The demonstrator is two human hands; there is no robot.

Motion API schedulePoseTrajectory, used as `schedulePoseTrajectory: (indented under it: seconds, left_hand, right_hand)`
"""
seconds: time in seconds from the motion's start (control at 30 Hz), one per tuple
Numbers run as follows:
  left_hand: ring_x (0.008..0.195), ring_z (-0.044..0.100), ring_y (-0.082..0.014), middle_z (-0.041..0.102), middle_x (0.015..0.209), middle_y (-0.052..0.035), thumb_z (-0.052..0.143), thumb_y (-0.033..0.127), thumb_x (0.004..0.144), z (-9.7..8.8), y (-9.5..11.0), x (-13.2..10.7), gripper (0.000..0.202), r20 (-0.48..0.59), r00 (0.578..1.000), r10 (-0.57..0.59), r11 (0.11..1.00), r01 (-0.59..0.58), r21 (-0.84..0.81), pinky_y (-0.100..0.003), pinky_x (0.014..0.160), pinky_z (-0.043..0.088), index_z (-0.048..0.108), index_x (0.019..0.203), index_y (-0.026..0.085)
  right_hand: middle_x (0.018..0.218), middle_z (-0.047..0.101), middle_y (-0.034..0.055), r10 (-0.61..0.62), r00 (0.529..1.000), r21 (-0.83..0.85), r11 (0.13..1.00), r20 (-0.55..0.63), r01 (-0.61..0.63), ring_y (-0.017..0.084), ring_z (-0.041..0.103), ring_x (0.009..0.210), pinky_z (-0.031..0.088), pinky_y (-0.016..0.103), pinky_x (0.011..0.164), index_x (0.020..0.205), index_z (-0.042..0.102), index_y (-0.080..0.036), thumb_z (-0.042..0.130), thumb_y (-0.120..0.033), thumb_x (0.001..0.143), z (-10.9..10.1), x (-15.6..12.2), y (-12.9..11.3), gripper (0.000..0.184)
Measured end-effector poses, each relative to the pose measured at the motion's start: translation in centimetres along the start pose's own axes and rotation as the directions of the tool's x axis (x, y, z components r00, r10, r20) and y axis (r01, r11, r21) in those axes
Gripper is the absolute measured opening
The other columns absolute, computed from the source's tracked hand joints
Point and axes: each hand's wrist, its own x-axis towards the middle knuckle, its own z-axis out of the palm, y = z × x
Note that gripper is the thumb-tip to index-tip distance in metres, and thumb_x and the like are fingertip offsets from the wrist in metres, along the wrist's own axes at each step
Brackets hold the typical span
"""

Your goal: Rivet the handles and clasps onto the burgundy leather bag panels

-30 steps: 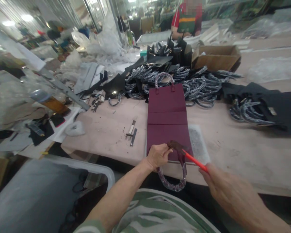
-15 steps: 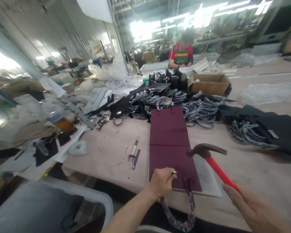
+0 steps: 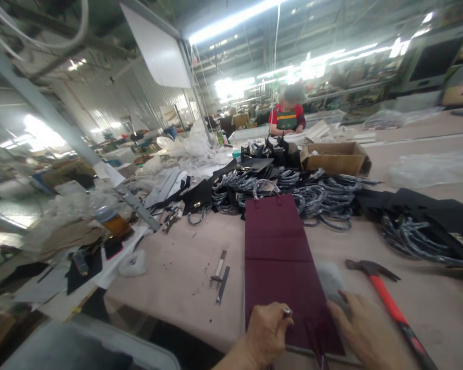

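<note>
A maroon bag (image 3: 280,252) lies flat on the table (image 3: 177,277), with one wrapped handle at its far end and another (image 3: 317,345) hanging over the near edge. My left hand (image 3: 268,334) is closed at the bag's near edge, pinching a small shiny metal piece (image 3: 286,311). Beside the near handle, my right hand (image 3: 364,331) rests with fingers stretched out on the bag's right corner and the grey pad (image 3: 332,280) under it. The hammer (image 3: 386,298), red-handled, lies on the table just right of that hand, untouched.
Behind the bag are a heap of plastic-wrapped bag handles (image 3: 316,190), a cardboard box (image 3: 335,156) and black bags (image 3: 428,216). Small metal tools (image 3: 219,272) lie left of the bag. A person in red (image 3: 287,115) works at the far end. A grey bin (image 3: 81,349) is at bottom left.
The right hand raised the hammer, then laid it on the table and let go; it now rests on the bag. The view has tilted up.
</note>
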Motion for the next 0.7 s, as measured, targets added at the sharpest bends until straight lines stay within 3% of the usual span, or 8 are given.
schedulePoseTrajectory:
  seconds: [0.1,0.2,0.27,0.37,0.43,0.53,0.6,0.7]
  left_hand:
    - [0.072,0.071,-0.0223,0.073,0.077,-0.0073,0.060,0.039,0.090,0.3,0.4,1.1,0.020,-0.111,0.941,-0.319,0.914,0.275,-0.297,-0.034,0.072,0.059,0.067,0.081,0.022]
    - [0.065,0.069,-0.0203,0.068,0.071,-0.0050,0.061,0.062,0.085,-0.8,-0.1,3.4,0.043,-0.254,0.690,-0.678,0.612,0.337,-0.716,-0.030,0.061,0.057,0.062,0.083,0.019]
    - [0.063,0.069,-0.0195,0.067,0.070,-0.0040,0.066,0.071,0.078,-2.9,-1.2,4.8,0.054,-0.308,0.624,-0.718,0.573,0.279,-0.771,-0.027,0.056,0.054,0.061,0.084,0.018]
    - [0.058,0.065,-0.0176,0.065,0.065,-0.0033,0.062,0.070,0.081,-8.0,-3.6,5.5,0.053,-0.441,0.635,-0.634,0.741,0.334,-0.583,-0.025,0.055,0.049,0.058,0.076,0.017]
    - [0.059,0.064,-0.0174,0.066,0.064,-0.0039,0.050,0.057,0.094,-11.9,-5.4,5.1,0.045,-0.545,0.602,-0.584,0.808,0.494,-0.321,-0.025,0.058,0.048,0.058,0.074,0.018]
    - [0.081,0.071,-0.0208,0.074,0.084,-0.0088,0.042,0.031,0.101,-16.7,-7.7,4.0,0.031,-0.610,0.588,-0.531,0.617,0.762,0.197,-0.027,0.072,0.049,0.066,0.088,0.017]
    - [0.092,0.072,-0.0251,0.076,0.095,-0.0131,0.046,0.025,0.099,-18.9,-9.1,3.3,0.026,-0.605,0.582,-0.543,0.500,0.803,0.323,-0.031,0.079,0.049,0.070,0.099,0.016]
    - [0.106,0.068,-0.0282,0.074,0.111,-0.0166,0.047,0.018,0.097,-20.7,-10.5,1.9,0.027,-0.567,0.618,-0.544,0.491,0.783,0.382,-0.034,0.090,0.048,0.070,0.111,0.013]
  right_hand:
    - [0.111,0.067,0.0220,-0.004,1.000,-0.087,0.996,-0.019,0.002,0.038,0.067,0.100,0.053,0.048,0.084,0.117,0.064,-0.010,0.035,-0.049,0.094,1.8,0.7,-3.9,0.054]
    - [0.112,0.067,0.0259,0.034,0.999,-0.159,0.987,-0.037,-0.040,0.042,0.066,0.101,0.052,0.051,0.082,0.121,0.063,-0.005,0.036,-0.049,0.094,2.6,3.5,-5.2,0.058]
    - [0.117,0.066,0.0279,0.114,0.993,-0.120,0.986,0.008,-0.112,0.045,0.065,0.107,0.052,0.054,0.086,0.126,0.061,-0.003,0.039,-0.053,0.091,2.8,6.4,-5.1,0.065]
    - [0.121,0.067,0.0291,0.237,0.954,0.049,0.967,0.186,-0.250,0.050,0.063,0.113,0.050,0.063,0.089,0.126,0.063,-0.007,0.049,-0.059,0.079,2.7,10.8,-5.1,0.071]
    - [0.113,0.070,0.0296,0.239,0.923,0.176,0.938,0.301,-0.300,0.051,0.066,0.108,0.050,0.064,0.087,0.109,0.068,-0.011,0.054,-0.056,0.071,2.3,13.0,-5.5,0.061]
    - [0.096,0.075,0.0225,0.147,0.925,0.331,0.904,0.352,-0.269,0.040,0.073,0.093,0.057,0.048,0.080,0.086,0.067,-0.018,0.051,-0.049,0.068,1.2,14.1,-6.6,0.039]
    - [0.094,0.077,0.0165,0.074,0.943,0.398,0.894,0.323,-0.207,0.032,0.075,0.088,0.058,0.039,0.075,0.082,0.066,-0.022,0.046,-0.048,0.071,0.1,14.0,-7.6,0.035]
    - [0.088,0.077,0.0141,0.022,0.974,0.418,0.901,0.223,-0.117,0.031,0.074,0.083,0.057,0.038,0.071,0.076,0.065,-0.022,0.044,-0.046,0.070,-2.3,13.7,-8.8,0.032]
